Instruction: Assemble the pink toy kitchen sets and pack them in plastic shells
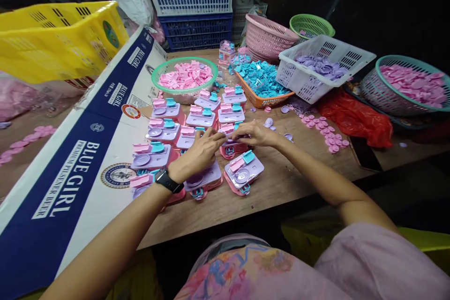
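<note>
Rows of lilac-and-pink plastic toy boxes (231, 116) on brown wooden desk (281, 168), mid-frame, already with pink and turquoise pieces on top. Round lilac plastic dishes (242, 176) seated in the left column and the nearest box, but absent from several farther back, so probably only partly finished. At centre, one pink-based toy box (230, 150) below left hand (202, 150) and right hand (256, 134): fingers bent, tips nearly together over it; cannot tell whether pinching some small part.

My left hand (206, 144) and right hand (255, 134) nearly meet, fingers (218, 137) curled; left forearm (131, 229) slants forward and inward, right arm (312, 168) bent at the elbow (346, 201).
</note>
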Demonstrator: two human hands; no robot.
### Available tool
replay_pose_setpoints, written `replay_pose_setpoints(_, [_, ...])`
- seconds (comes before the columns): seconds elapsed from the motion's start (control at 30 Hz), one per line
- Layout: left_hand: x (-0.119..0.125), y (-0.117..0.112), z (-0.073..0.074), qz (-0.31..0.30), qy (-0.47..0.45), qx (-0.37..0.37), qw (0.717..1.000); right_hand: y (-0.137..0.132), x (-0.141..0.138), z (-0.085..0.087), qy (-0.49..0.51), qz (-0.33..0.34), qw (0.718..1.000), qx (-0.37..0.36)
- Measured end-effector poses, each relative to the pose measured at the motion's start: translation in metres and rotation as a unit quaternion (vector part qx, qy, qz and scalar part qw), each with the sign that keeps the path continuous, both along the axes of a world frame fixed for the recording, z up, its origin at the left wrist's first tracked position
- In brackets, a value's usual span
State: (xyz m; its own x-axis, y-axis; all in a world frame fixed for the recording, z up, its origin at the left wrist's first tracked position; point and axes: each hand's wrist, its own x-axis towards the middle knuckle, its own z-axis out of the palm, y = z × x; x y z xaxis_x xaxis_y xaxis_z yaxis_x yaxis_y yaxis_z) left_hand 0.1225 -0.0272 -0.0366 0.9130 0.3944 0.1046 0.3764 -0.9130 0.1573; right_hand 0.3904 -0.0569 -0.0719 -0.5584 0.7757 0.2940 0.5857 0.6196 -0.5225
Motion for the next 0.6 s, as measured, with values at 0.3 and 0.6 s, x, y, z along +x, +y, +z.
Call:
replay_pose_setpoints(0.3, [0.009,-0.001,-0.011,0.026,0.006,0.015,1.000,0.004,-0.004,-0.006,-0.109,0.019,0.986,0.121])
replay_pose_setpoints(0.6, [0.018,0.000,-0.020,0.024,-0.010,-0.010,1.000,-0.002,-0.004,-0.019,-0.104,-0.031,0.990,0.090])
